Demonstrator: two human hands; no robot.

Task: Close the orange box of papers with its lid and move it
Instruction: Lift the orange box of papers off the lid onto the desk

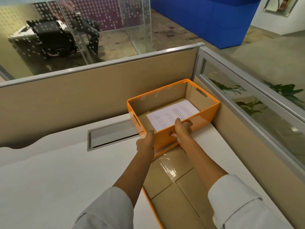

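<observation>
Surface (49, 171) of pale white laminate carries an open orange cardboard box (204, 113) pushed into the corner where the beige partition panels (82, 103) meet. Left of the box a grey metal cable hatch (112, 134) sits flush in the surface. The left hand (146, 142) clamps the box's near-left corner, fingers wrapped round the edge. Inside the box lie white printed papers (173, 114), flat on the bottom. The right hand (182, 129) is closed over the box's near rim, thumb inside, fingers on the outer wall. Just in front of the box, touching it, lies its orange-edged lid (173, 187), brown inside facing up.
</observation>
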